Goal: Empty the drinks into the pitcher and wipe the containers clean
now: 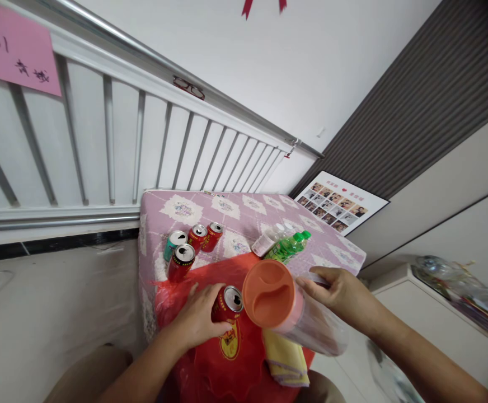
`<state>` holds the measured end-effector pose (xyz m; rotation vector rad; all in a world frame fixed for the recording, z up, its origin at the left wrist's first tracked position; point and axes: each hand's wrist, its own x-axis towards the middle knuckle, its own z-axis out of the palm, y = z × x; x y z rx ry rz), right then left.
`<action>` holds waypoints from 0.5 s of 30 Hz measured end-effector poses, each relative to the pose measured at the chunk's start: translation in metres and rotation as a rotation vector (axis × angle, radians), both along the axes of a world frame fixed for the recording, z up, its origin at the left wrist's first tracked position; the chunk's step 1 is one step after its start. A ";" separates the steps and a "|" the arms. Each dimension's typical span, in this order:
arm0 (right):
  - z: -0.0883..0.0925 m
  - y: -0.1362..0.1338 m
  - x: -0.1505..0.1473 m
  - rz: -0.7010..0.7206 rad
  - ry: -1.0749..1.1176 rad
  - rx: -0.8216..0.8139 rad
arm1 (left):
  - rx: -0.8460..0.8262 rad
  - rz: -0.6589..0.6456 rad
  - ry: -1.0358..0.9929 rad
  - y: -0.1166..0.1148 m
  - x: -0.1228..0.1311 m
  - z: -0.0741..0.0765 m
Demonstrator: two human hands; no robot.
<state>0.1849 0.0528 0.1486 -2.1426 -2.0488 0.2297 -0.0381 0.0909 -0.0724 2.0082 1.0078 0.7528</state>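
My left hand (pixel 202 316) is wrapped round a red drink can (pixel 232 299) whose top is opened. The can stands over a red plastic piece with a yellow emblem (pixel 229 340). My right hand (pixel 336 291) grips the handle of a clear pitcher (pixel 319 327) with an orange lid (pixel 269 294). The pitcher is tilted, its lid end towards the can. Below it lies a folded yellow cloth (pixel 286 358). To the left of my left hand stand several more cans, among them a red can (pixel 181 263) and a teal can (pixel 175 245).
Green-capped bottles (pixel 290 246) and a white-labelled bottle (pixel 264 243) lie behind the pitcher on the table with a purple patterned cloth (pixel 252 207). A white radiator (pixel 164 140) runs along the wall. At the right is a white cabinet (pixel 428 313) with plastic-wrapped things on it.
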 end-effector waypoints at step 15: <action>0.000 0.001 -0.001 -0.003 0.012 -0.008 | -0.021 -0.007 -0.007 0.001 0.000 0.001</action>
